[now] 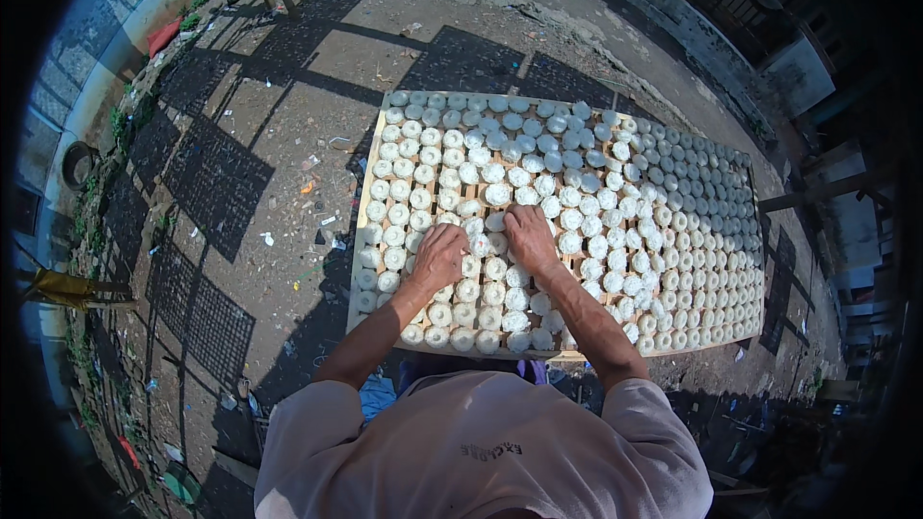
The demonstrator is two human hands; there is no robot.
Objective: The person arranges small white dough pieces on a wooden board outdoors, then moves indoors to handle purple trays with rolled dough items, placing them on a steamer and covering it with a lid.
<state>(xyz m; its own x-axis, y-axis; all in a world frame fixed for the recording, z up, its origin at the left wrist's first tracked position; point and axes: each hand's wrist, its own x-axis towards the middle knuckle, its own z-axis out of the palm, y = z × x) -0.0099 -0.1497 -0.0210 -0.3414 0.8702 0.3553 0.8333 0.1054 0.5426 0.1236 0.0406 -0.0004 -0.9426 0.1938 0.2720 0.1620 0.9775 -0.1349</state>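
Observation:
A large slatted rack (450, 208) lies in front of me, covered with rows of round, pale, cracker-like discs (424, 173). Those on the left and far right have a dimple in the middle; through the centre they look whiter and rougher, like this disc (497, 194). My left hand (440, 255) is over the left-centre rows, its fingers curled down beside a disc (479, 245). Close by on its right, my right hand (531, 235) has bent fingers at the edge of another disc (495, 221). The fingertips of both hands are partly hidden, so their exact hold does not show.
Lattice shadows fall on the littered dirt ground (288, 231) to the left. A low wall (144, 24) with a tire (79, 164) beside it runs along the far left. A wooden pole (817, 190) meets the rack's right side. Slat gaps show between discs.

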